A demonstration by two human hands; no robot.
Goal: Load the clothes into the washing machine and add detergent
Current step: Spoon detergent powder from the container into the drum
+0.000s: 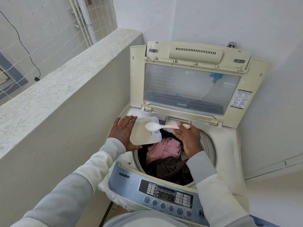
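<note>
Control panel (pixel 165 194) nearest me reads "TurboDrum" | drum (pixel 209 149) holds pink garment (pixel 164 149) and brown garment (pixel 172 169) | left grip (pixel 122 133) clasps detergent tub (pixel 142 136) between thumb and fingers over drum's edge | right grip (pixel 188 138) pinches spoon (pixel 152 126) heaped with white powder, above tub | lid (pixel 191 89) stands raised behind.

The left hand (pixel 122 134) holds a clear detergent tub (pixel 145 131) over the washing machine (pixel 226 145). The right hand (pixel 188 136) pinches a spoon (pixel 162 126) heaped with white powder above pink and brown clothes (pixel 165 154).

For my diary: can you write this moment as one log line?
step: detergent scoop | left hand: holds tub | right hand: holds spoon, full, over tub | clothes: in drum | lid: open
</note>
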